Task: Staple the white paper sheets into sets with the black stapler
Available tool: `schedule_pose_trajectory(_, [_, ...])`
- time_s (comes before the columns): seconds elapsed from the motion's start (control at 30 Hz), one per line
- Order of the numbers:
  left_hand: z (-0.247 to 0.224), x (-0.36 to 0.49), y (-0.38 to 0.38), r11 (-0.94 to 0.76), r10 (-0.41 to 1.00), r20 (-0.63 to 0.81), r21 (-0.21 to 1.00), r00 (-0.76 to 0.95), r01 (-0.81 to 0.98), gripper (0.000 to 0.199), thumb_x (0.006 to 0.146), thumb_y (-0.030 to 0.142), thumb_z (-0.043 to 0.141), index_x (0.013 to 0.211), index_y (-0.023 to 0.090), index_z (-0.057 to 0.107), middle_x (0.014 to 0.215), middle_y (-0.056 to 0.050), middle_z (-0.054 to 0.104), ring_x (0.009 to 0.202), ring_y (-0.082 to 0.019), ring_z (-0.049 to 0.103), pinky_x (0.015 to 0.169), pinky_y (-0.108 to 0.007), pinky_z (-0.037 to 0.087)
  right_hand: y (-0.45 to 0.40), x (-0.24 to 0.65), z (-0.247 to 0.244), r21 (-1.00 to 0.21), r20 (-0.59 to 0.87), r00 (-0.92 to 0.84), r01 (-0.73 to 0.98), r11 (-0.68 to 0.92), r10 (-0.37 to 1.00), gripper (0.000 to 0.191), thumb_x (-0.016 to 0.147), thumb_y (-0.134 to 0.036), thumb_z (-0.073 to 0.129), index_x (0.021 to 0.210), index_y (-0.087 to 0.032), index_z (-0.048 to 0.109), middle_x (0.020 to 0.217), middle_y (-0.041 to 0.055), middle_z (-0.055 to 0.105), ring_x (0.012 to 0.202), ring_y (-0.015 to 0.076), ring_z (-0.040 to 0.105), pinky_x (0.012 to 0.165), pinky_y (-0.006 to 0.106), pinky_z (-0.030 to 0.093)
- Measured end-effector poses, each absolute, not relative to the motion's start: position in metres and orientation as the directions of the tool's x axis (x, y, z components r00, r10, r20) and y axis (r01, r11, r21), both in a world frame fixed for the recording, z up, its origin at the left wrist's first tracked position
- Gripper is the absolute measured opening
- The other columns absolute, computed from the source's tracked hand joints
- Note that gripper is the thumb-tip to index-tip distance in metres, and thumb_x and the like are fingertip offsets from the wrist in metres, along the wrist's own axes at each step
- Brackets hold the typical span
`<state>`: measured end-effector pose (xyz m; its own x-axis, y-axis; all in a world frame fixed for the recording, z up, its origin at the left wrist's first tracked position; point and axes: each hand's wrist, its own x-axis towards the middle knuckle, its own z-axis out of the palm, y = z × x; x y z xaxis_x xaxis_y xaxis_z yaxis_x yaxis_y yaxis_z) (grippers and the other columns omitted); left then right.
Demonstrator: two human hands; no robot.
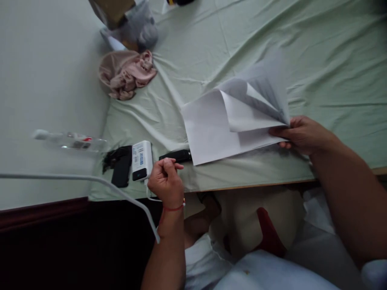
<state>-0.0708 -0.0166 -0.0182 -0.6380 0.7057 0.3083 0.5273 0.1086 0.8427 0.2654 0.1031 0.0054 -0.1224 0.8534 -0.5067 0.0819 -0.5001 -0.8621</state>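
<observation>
My right hand point(302, 135) grips a sheaf of white paper sheets point(211, 129) by its right edge, thumb on top and fingers beneath. Several sheets curl upward, and faint print shows through the raised, blurred ones. Away from the paper, my left hand point(167, 181) is curled closed with nothing visible in it; a red string bracelet circles its wrist. Just beyond its fingers lies a slim black object point(175, 155) with a shiny end touching or close to the paper's corner. Left of that hand sits a white power bank point(142, 159) with a cable.
A black phone point(122, 171) lies beside the power bank. A clear plastic bottle point(75, 141) rests by the wall. Farther back are a crumpled pink cloth point(128, 74) and a plastic bag point(140, 28). A pale curved rod point(121, 191) crosses at left. Green cloth point(332, 92) covers the surface.
</observation>
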Motion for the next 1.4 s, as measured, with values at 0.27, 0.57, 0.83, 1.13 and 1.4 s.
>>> schedule_pose_trajectory(0.27, [-0.026, -0.085, -0.012, 0.025, 0.719, 0.553, 0.586, -0.422, 0.810, 0.026, 0.107, 0.033, 0.058, 0.115, 0.022, 0.080, 0.124, -0.011, 0.081, 0.127, -0.027, 0.067, 0.118, -0.045, 0.047, 0.102, 0.251, 0.008, -0.843, -0.534, -0.149, 0.165, -0.512, 0.832, 0.030, 0.088, -0.007, 0.081, 0.063, -0.015, 0.066, 0.050, 0.0005, 0.054, 0.041, 0.0073, 0.048, 0.040, 0.017, 0.041])
schedule_pose_trajectory(0.57, [-0.039, -0.088, -0.012, -0.016, 0.825, 0.457, 0.608, -0.333, 0.794, 0.031, 0.103, 0.025, 0.060, 0.126, 0.024, 0.081, 0.139, -0.010, 0.078, 0.140, -0.026, 0.067, 0.128, -0.051, 0.043, 0.096, 0.239, 0.018, -0.830, -0.553, -0.077, 0.133, -0.541, 0.830, 0.030, 0.093, -0.004, 0.073, 0.066, -0.015, 0.067, 0.059, 0.0015, 0.057, 0.045, 0.0071, 0.050, 0.039, 0.015, 0.040])
schedule_pose_trajectory(0.83, [-0.049, -0.083, -0.013, -0.007, 0.839, 0.444, 0.586, -0.315, 0.810, 0.032, 0.102, 0.023, 0.060, 0.126, 0.023, 0.081, 0.142, -0.012, 0.077, 0.143, -0.028, 0.066, 0.130, -0.054, 0.041, 0.098, 0.240, 0.014, -0.834, -0.549, -0.098, 0.128, -0.536, 0.830, 0.026, 0.090, -0.005, 0.077, 0.068, -0.015, 0.067, 0.057, 0.0007, 0.056, 0.044, 0.0069, 0.049, 0.039, 0.015, 0.041])
schedule_pose_trajectory(1.13, [-0.060, -0.076, -0.010, 0.020, 0.829, 0.450, 0.569, -0.332, 0.822, 0.038, 0.104, 0.026, 0.056, 0.134, 0.018, 0.077, 0.147, -0.018, 0.073, 0.150, -0.031, 0.060, 0.133, -0.057, 0.034, 0.105, 0.238, 0.001, -0.860, -0.508, -0.125, 0.123, -0.495, 0.852, 0.028, 0.088, -0.013, 0.080, 0.064, -0.019, 0.066, 0.055, -0.0004, 0.057, 0.046, 0.0086, 0.048, 0.040, 0.017, 0.038])
schedule_pose_trajectory(1.4, [-0.027, -0.018, -0.046, -0.071, 0.833, 0.509, 0.484, -0.215, 0.872, 0.063, 0.105, 0.022, 0.062, 0.165, 0.015, 0.045, 0.172, -0.023, 0.046, 0.167, -0.031, 0.034, 0.134, -0.055, 0.034, 0.104, 0.232, 0.001, -0.871, -0.488, -0.166, 0.161, -0.465, 0.857, 0.029, 0.089, -0.017, 0.079, 0.065, -0.021, 0.064, 0.053, -0.0014, 0.054, 0.045, 0.0096, 0.049, 0.038, 0.019, 0.039])
